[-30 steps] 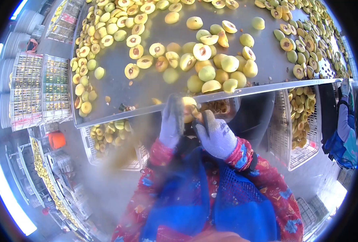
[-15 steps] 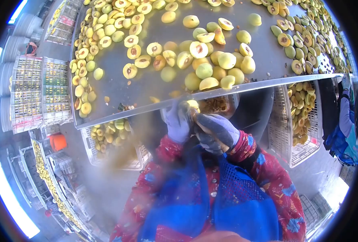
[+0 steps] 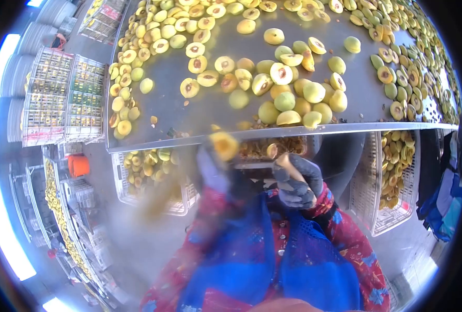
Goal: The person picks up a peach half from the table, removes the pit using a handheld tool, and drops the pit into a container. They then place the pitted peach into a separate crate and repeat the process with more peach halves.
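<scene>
My left hand [image 3: 213,169], in a pale glove and blurred by motion, holds a yellow apricot half [image 3: 224,145] just below the table's front edge. My right hand [image 3: 299,182], gloved with dark grey fingers, is closed around a short tan-handled tool [image 3: 292,167]. A small brownish roundish thing [image 3: 272,151] shows by the tool's far end; whether it is the tip or a pit I cannot tell. Beyond the hands, a cluster of yellow-green apricots [image 3: 313,92], some showing cut faces with brown centres, lies on the metal table [image 3: 163,93].
Beneath the table edge stand a crate of scraps [image 3: 252,148], a left crate of fruit [image 3: 117,177] and a right one [image 3: 363,195]. More halves [image 3: 408,86] cover the table's right side. Stacked crates [image 3: 46,99] and an orange bucket [image 3: 78,165] stand left. A person's sleeve [image 3: 446,192] shows right.
My hands were together around a fruit; now they are apart, the left with the apricot half, the right farther right with the tool. The view has shifted, so the table appears lower and more rightward.
</scene>
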A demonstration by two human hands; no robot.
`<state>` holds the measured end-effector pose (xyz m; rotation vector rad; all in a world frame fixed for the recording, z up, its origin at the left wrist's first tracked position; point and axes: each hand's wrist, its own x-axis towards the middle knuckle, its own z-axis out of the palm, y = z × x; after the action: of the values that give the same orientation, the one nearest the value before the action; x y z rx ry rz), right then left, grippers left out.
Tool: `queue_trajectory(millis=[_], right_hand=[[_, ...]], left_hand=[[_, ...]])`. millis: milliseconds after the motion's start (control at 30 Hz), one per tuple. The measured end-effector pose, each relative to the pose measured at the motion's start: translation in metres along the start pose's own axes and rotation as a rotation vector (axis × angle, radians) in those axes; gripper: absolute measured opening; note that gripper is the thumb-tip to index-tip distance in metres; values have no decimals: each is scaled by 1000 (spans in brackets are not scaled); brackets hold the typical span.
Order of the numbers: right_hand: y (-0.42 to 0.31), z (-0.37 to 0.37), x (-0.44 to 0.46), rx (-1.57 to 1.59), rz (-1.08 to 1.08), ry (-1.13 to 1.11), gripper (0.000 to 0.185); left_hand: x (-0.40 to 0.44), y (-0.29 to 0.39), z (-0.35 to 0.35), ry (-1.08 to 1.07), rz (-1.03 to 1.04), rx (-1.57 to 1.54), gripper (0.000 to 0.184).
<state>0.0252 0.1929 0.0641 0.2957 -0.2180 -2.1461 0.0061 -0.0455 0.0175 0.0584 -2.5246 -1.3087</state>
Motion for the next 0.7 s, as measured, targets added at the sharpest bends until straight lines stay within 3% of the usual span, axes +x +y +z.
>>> queue_trajectory(millis=[67, 167, 233, 300, 367, 433, 533, 667, 700], right_hand=[[-10, -11, -6, -49, -55, 69, 35], [-20, -25, -5, -230, -88, 339, 40], [-19, -19, 2, -289, -92, 489, 43], [-12, -23, 11, -406, -119, 542, 44], [-9, -19, 12, -490, -111, 553, 44], [-3, -12, 9, -624, -144, 536, 43], [0, 6, 2, -738, -181, 564, 35], [8, 16, 14, -1139, -313, 690, 28], [10, 16, 19, -1247, -354, 711, 25]], left_hand=[[21, -10, -60, -111, -321, 101, 51], [42, -6, -103, 20, -234, 1144, 53], [82, -14, -113, 1, -80, 922, 56], [138, -16, -85, -84, -117, 776, 58], [186, -56, -46, -149, -18, 798, 60], [210, -95, -13, -271, 22, 1013, 66], [214, -89, -13, -476, -18, 502, 52], [160, -58, -16, -404, -569, -274, 39], [141, -41, -17, -400, -586, -463, 36]])
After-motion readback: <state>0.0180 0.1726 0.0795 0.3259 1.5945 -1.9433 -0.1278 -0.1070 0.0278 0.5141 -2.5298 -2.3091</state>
